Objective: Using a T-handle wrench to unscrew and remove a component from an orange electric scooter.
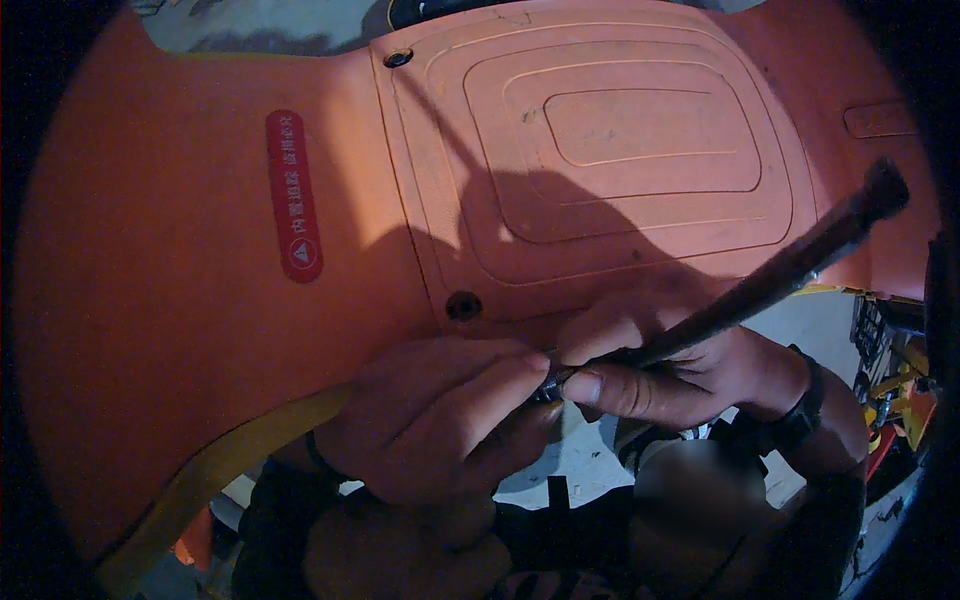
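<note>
A long dark tool [755,285] slants up to the right above the orange panel [180,330]. It looks like a wrench handle, thicker toward its far end, but its exact kind is unclear. My right hand [690,380] closes round its near part, thumb on top. My left hand [450,410] is closed too, its fingertips pinching a small dark piece [547,388] at the tool's near end. Both hands meet just in front of the panel's near edge. The fingers hide most of that small piece.
The panel has one dark hole [464,306] close to my hands and another hole [398,58] at its far side. A red label [295,195] is stuck on its left part. Yellow and red items [905,400] lie beyond my right arm.
</note>
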Available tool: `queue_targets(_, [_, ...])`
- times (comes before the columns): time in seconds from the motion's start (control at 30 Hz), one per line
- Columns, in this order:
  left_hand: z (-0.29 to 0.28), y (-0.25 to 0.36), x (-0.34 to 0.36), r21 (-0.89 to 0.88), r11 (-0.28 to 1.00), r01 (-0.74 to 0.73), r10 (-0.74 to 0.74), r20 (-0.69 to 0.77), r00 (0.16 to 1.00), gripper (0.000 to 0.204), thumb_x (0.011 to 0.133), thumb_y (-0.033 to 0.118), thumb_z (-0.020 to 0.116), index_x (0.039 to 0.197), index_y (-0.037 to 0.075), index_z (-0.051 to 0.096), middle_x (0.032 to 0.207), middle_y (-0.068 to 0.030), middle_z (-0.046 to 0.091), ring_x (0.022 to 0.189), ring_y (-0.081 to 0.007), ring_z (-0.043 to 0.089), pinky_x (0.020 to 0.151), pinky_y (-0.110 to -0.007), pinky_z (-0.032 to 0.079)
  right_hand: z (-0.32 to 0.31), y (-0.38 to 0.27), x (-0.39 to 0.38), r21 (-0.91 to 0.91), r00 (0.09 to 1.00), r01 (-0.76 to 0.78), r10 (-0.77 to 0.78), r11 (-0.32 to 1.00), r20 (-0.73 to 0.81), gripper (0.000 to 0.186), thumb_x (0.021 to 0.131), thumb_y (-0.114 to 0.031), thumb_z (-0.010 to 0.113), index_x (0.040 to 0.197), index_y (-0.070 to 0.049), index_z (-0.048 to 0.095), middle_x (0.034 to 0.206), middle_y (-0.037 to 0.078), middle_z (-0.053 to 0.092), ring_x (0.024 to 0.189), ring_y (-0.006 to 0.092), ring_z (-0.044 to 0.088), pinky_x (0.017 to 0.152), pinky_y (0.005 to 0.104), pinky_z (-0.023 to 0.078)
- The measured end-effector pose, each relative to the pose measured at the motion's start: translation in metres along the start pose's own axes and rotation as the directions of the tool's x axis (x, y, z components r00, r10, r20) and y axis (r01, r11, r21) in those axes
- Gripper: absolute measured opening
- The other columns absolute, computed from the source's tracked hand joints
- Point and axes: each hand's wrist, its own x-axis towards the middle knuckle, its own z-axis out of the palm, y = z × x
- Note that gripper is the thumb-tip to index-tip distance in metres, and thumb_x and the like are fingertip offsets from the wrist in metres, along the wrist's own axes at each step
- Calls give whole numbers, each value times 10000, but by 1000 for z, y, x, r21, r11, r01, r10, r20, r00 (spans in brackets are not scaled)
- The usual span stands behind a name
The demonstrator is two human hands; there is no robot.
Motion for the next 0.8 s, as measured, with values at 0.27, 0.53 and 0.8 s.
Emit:
queue_targets(0.27, [-2, -3, 2, -2, 998, -66, 66, 41, 997, 316, 756, 50, 718, 1021, -68, 594, 838, -195, 646, 693, -269, 666, 595, -336, 563, -1, -3, 2, -10, 999, 23, -23, 1000, -25, 89, 863, -80, 624, 916, -37, 567, 743, 91, 612, 680, 261, 635, 586, 345, 482])
queue_targets(0.53, [1, -1, 1, 74, 995, -66, 64, 27, 998, 298, 754, 68, 719, 999, -61, 609, 824, -182, 653, 688, -252, 669, 596, -322, 562, -2, -1, -2, -16, 1000, 0, 0, 1000, -12, 110, 861, -85, 622, 930, -43, 548, 735, 79, 601, 664, 260, 626, 563, 349, 472])
queue_targets(0.8, [2, -1, 4, 41, 999, -35, 36, -10, 999, 290, 744, 77, 728, 984, -45, 619, 812, -160, 657, 690, -239, 671, 596, -300, 562, -5, 1, 3, 22, 999, 7, -8, 1000, 44, 75, 851, -47, 618, 894, -21, 562, 696, 67, 574, 620, 198, 579, 548, 305, 440])
